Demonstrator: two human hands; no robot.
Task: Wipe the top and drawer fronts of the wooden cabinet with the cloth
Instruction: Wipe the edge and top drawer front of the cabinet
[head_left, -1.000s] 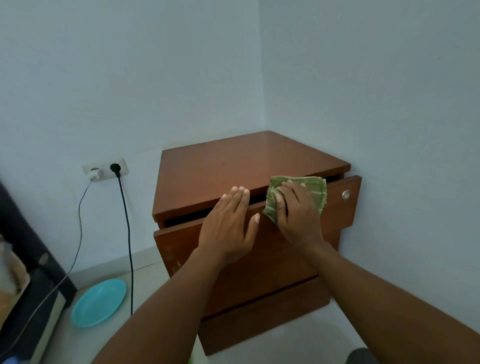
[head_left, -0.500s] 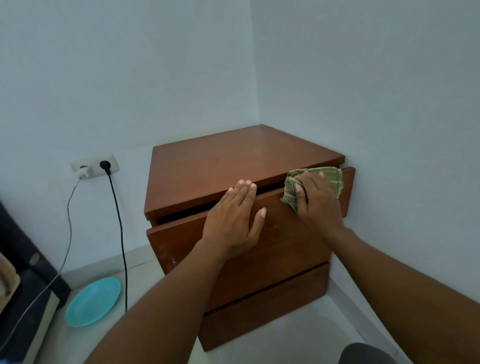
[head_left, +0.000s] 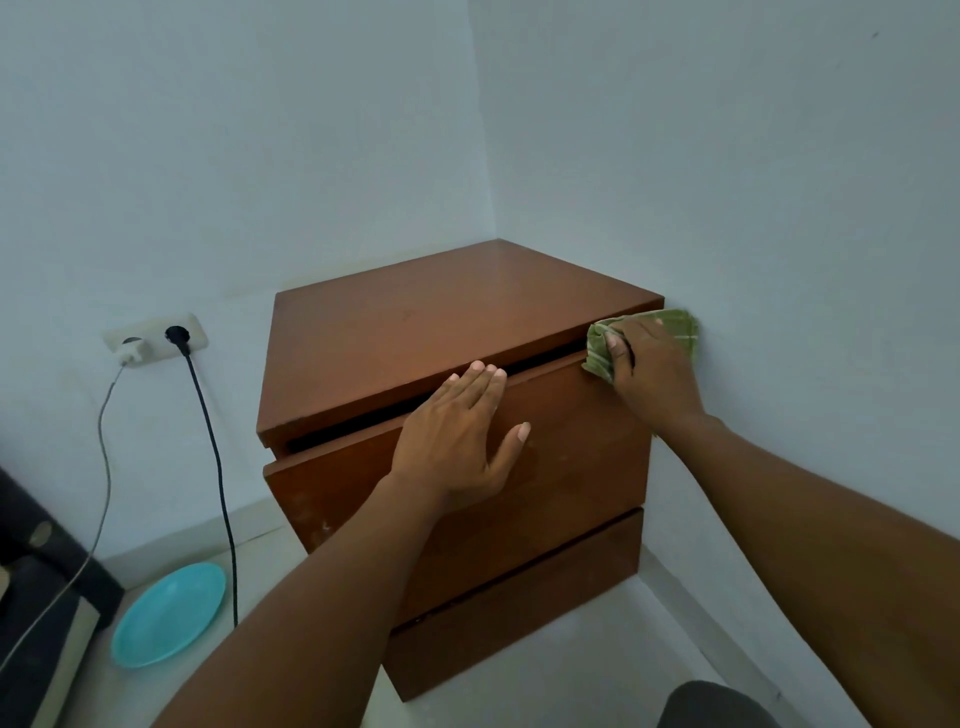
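Two hands working on cabinet (head_left: 415, 338) in room corner. Left hand (head_left: 457, 436) lying flat, fingers spread, bracing upper drawer front (head_left: 571, 447), which is standing slightly pulled out. Right hand (head_left: 649, 369) pressing bunched cloth (head_left: 675, 327) against drawer's top right corner, close beside wall (head_left: 779, 208). Risks, as judgement: knuckles scraping wall; cloth snagging in dark gap under top; hard push sliding drawer shut on fingertips (head_left: 483, 371) resting at its upper edge. Lower drawer (head_left: 519, 623) seemingly not yet being wiped.
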